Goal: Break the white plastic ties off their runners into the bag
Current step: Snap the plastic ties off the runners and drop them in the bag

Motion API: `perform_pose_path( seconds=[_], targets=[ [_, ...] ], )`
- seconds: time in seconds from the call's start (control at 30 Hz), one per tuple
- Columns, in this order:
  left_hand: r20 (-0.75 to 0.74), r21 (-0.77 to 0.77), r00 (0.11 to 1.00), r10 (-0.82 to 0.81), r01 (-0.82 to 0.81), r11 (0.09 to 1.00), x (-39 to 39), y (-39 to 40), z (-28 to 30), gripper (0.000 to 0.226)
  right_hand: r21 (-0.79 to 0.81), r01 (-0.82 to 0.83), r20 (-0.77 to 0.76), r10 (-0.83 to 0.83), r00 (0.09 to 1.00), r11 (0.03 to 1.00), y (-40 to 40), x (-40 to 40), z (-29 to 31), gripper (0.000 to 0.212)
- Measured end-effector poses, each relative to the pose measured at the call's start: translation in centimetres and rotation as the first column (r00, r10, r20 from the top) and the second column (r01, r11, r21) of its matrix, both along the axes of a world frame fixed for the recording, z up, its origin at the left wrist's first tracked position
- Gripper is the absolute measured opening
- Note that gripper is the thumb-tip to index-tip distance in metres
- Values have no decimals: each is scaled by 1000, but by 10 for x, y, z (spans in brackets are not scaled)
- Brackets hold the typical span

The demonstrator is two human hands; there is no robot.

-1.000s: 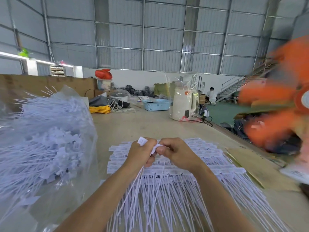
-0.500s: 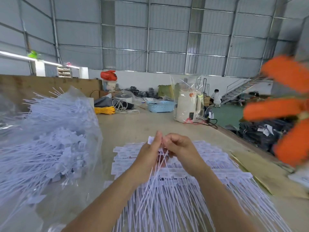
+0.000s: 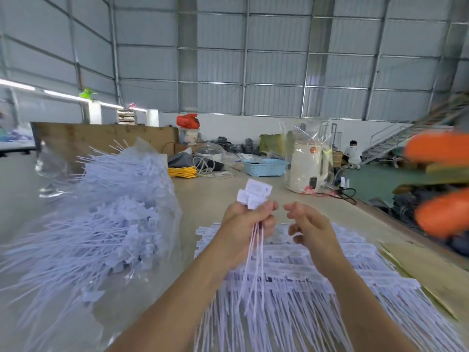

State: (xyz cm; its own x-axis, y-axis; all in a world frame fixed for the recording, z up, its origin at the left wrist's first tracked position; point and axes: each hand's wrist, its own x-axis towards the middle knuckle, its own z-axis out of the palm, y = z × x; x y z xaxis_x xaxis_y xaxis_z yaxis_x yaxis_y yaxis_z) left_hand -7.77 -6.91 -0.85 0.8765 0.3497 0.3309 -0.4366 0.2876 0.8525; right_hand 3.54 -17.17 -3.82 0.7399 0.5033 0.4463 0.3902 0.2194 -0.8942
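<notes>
Left hand [image 3: 247,222]: mid-frame, fingers clenched round a bunch of white ties [image 3: 255,196].
Right hand [image 3: 308,226]: beside it, loosely curled, holding nothing.
Bag [image 3: 101,212]: left, full.
Labels: print unreadable.

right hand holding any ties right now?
No. The right hand hangs loosely curled and empty beside the left hand, which alone grips the bundle of ties.

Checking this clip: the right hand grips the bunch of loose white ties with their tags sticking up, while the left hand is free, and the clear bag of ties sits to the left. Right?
Not quite: the hands are swapped. In the head view the left hand grips the bunch of white ties, tags up, and the right hand is free. The clear bag of ties does sit to the left.
</notes>
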Motion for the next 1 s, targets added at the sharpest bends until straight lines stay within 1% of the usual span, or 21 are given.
perform_pose_path(
  seconds=[0.07,0.1,0.17,0.2,0.27,0.33,0.37,0.4,0.43,0.47,0.5,0.53,0.57,0.6,0.63,0.67,0.7,0.8,0.87,0.93,1.0],
  targets=[
    [136,-53,990,28,-21,998,-15,3,26,16,-6,58,-23,-58,998,998,1,5,-5,33],
    [194,-45,979,66,-58,997,-23,6,37,16,-2,68,-28,-68,997,998,1,7,-6,37],
    [275,59,942,193,-217,974,-41,15,56,5,1,68,-11,-68,998,998,1,9,-7,33],
    [298,132,918,261,-310,941,-49,22,63,2,-1,66,0,-66,998,998,1,9,-6,28],
    [281,291,884,374,-450,844,-69,44,73,9,1,67,11,-67,998,998,1,8,-5,21],
    [182,450,851,492,-517,728,-88,73,77,16,-7,67,10,-67,998,998,1,6,-3,22],
    [108,551,819,563,-521,652,-96,89,74,18,-16,65,12,-65,998,998,1,4,-2,23],
    [22,669,765,643,-490,560,-103,105,70,15,-24,62,18,-61,998,998,0,3,-1,24],
    [-70,777,689,722,-416,472,-110,121,65,12,-33,59,26,-58,998,998,0,1,0,23],
    [-148,868,592,792,-306,391,-114,135,57,27,-42,60,33,-58,998,997,1,0,0,22],
    [-212,929,499,840,-163,332,-117,150,49,45,-50,62,36,-61,998,997,1,-1,1,20],
    [-245,962,433,867,0,272,-118,161,40,55,-56,63,33,-61,998,996,2,-2,1,18],
    [-241,969,399,885,148,198,-118,172,32,59,-58,62,25,-60,998,996,2,-2,1,17],
    [-226,957,387,894,257,131,-116,181,24,59,-59,60,17,-59,998,996,2,-2,2,16],
    [-211,946,381,900,313,89,-113,190,17,59,-61,60,10,-59,998,996,2,-2,2,16],
    [-200,939,368,908,336,71,-110,198,11,59,-67,62,8,-62,998,996,2,-2,2,16],
    [-182,940,333,925,335,64,-107,205,7,58,-76,66,9,-66,998,995,1,-1,2,16],
    [-27,943,158,987,331,-27,-102,219,0,63,-81,77,13,-76,997,994,0,1,1,16],
    [70,932,75,995,351,-93,-101,222,-8,74,-83,80,13,-79,997,993,-1,2,1,15],
    [95,932,42,995,347,-104,-98,222,-15,87,-89,80,18,-79,997,993,-1,3,1,16],
    [45,931,37,998,361,-56,-94,218,-16,98,-93,81,27,-79,997,992,-1,3,1,16]
  ],
)
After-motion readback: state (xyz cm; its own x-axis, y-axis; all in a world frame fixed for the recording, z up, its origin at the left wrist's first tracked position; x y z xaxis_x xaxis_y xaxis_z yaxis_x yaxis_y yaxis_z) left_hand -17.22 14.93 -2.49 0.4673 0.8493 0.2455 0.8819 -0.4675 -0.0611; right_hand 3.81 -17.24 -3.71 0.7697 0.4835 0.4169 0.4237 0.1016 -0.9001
